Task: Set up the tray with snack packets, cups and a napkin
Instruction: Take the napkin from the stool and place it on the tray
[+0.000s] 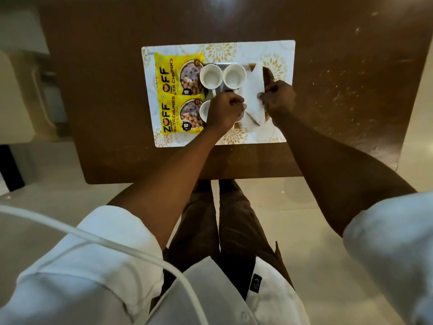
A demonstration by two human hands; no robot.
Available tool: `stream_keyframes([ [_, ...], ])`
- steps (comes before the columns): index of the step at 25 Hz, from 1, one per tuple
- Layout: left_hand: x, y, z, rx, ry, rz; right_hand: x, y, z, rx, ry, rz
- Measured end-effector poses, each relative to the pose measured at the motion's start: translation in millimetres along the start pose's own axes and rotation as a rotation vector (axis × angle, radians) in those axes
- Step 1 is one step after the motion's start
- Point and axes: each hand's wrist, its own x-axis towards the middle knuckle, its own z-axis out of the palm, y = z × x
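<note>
White sleeves (89, 266) and a pale cable (117, 245) are seen closest to the lens. Beyond them, a white tray (278, 50) with a gold flower pattern is laid flat on a brown table (105, 102). Along the tray's left side, two yellow snack packets are placed end to end: the far packet (173, 73) and the near packet (173, 116). Just beside them, the first cup (210, 76) and the second cup (234, 75) are set upright, side by side. A third cup (204, 111) is partly hidden by the left hand (223, 111). A folded white napkin (254, 95) is positioned on the tray's right half, over a darker brown patch. Its right edge is pinched by the curled fingers of the right hand (280, 98). The left hand is curled at the napkin's left edge; whether the napkin is gripped cannot be told.
</note>
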Motion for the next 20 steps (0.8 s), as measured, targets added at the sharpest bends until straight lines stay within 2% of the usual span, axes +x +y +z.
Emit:
stream_keyframes([
  [5,2.2,10.8,0.5,0.061,0.031,0.075,-3.6,-0.4,-1.9,0.073,-0.001,0.02],
  [10,-0.6,43.8,34.2,0.143,-0.085,0.105,-10.8,22.0,-43.0,0.161,0.107,0.004],
  [13,-4.2,86.0,95.0,0.167,-0.253,0.089,-5.1,57.1,-100.7,0.215,0.217,0.065],
  [15,-22.2,104.9,152.7,0.136,-0.399,0.014,-6.5,102.5,-142.0,0.277,0.299,0.149],
  [17,-45.2,106.9,211.6,0.058,-0.528,-0.097,-8.2,157.5,-173.3,0.304,0.375,0.239],
  [20,-64.4,99.7,274.3,0.036,-0.609,-0.173,-4.9,220.1,-204.2,0.409,0.535,0.316],
])
